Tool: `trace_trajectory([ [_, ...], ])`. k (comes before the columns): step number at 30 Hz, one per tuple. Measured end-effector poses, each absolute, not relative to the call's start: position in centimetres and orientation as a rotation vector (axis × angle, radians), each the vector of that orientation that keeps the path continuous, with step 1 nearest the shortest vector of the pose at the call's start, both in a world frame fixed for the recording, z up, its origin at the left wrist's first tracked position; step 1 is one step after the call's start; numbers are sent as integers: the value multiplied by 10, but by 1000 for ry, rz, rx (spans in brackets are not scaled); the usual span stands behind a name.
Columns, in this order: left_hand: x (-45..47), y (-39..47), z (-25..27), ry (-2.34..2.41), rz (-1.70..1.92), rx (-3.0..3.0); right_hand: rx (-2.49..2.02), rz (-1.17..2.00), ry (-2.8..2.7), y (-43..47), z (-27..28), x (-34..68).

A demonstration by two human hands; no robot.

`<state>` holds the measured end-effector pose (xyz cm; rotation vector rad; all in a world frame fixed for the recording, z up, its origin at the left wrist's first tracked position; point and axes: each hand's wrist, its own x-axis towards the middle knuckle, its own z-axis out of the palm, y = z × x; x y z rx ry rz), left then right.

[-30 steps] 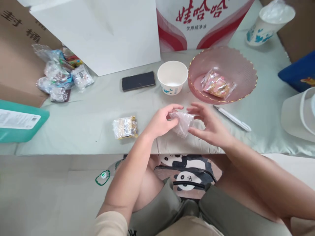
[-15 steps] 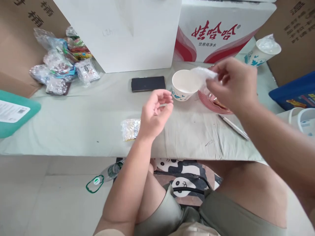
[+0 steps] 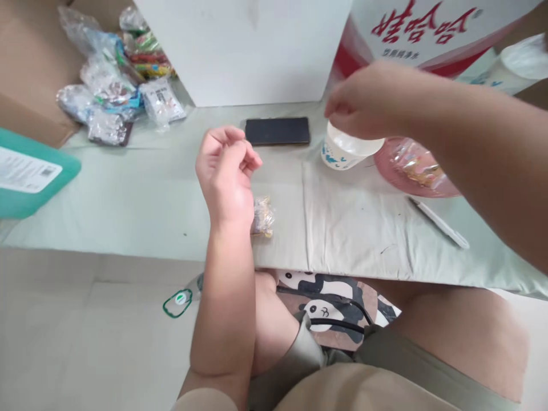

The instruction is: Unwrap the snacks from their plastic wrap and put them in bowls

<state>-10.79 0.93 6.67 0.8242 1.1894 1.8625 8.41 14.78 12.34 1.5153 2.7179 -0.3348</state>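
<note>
My left hand (image 3: 226, 177) is raised over the table's near side. Its fingers are loosely bent and apart, with nothing seen in them. Partly behind its wrist lies a small packet in clear wrapping (image 3: 263, 217). My right hand (image 3: 363, 100) is curled over the rim of a white paper cup with blue leaf prints (image 3: 342, 155). The back of this hand faces me, so its fingertips and anything between them are hidden. Something whitish shows inside the cup. Right of the cup, partly under my forearm, is a pink plate (image 3: 387, 165) bearing clear-wrapped packets (image 3: 422, 165).
A black phone (image 3: 277, 131) lies left of the cup. A white pen (image 3: 440, 222) is at right. Wrapped snacks (image 3: 107, 80) pile up at far left, above a green container (image 3: 34, 177). Boxes (image 3: 257, 51) line the back; another paper cup (image 3: 518, 65) stands at far right.
My right hand has moved left to the cup, and the clear plastic film it held is no longer seen in its fingers. My left hand has drawn left, away from the cup. The view has shifted.
</note>
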Motion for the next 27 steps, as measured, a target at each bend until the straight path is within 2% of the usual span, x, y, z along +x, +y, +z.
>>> trace_trajectory([
  [2,-119,8,69,1163,1918,747,1337,-404,3035,102,126,64],
  [5,-128,3,70,1105,1991,647,919,-671,2983,32,90,26],
  [7,-129,0,70,1078,2004,636,842,-670,2940,3,55,8],
  [11,-127,-6,64,1074,1940,743,939,-767,2988,-9,19,26],
  [15,-119,-5,55,1110,1716,843,1232,-1311,2998,-6,21,108],
  [16,-113,-4,52,1117,1582,874,1367,-1322,3012,-9,20,129],
  [19,-80,0,44,1089,1006,1034,1720,-1005,3163,-26,9,178],
  [22,-38,0,33,991,553,1253,1752,-817,3319,-43,-9,196],
  [27,1,4,18,873,482,1430,1645,-802,3380,-39,-4,219],
])
